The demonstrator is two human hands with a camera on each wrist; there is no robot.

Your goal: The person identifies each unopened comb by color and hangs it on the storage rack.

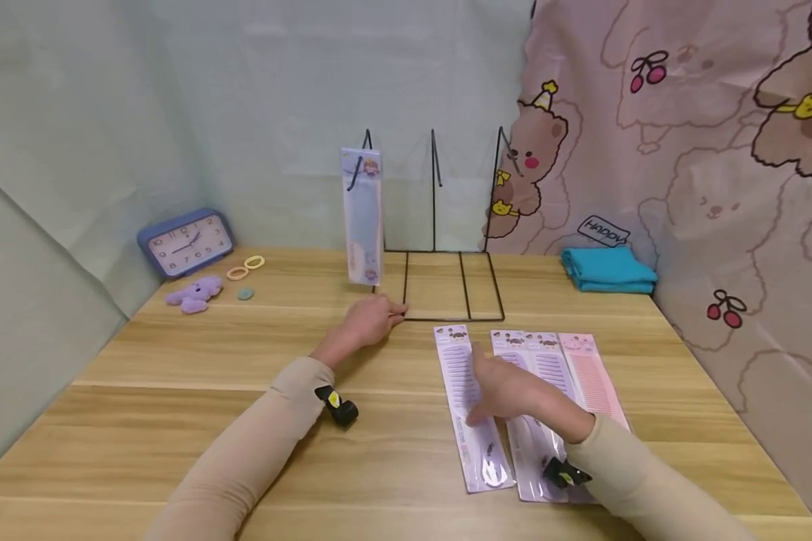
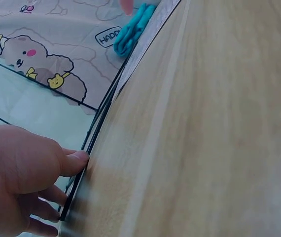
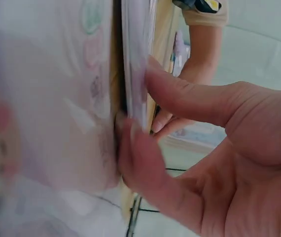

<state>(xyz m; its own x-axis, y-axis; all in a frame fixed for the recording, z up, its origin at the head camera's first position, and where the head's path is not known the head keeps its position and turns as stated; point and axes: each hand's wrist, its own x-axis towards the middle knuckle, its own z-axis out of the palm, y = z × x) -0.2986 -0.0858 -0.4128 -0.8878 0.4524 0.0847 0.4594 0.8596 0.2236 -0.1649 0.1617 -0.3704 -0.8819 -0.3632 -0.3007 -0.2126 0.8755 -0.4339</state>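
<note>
Head view: hands [image 1: 371, 319] [image 1: 510, 387] pinch a black wire rack [image 1: 446, 319] (left) and slim, packaged lilac comb [image 1: 460, 398] (right).

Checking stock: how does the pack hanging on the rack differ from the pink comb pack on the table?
The hanging pack hangs upright from a hook, while the pink comb pack lies on the table. The hanging pack looks mostly pale blue; the pink comb pack is pink. The hanging pack's front is mostly visible, but the right sleeve hides the pink comb pack's lower end. Both are long and narrow.
</note>
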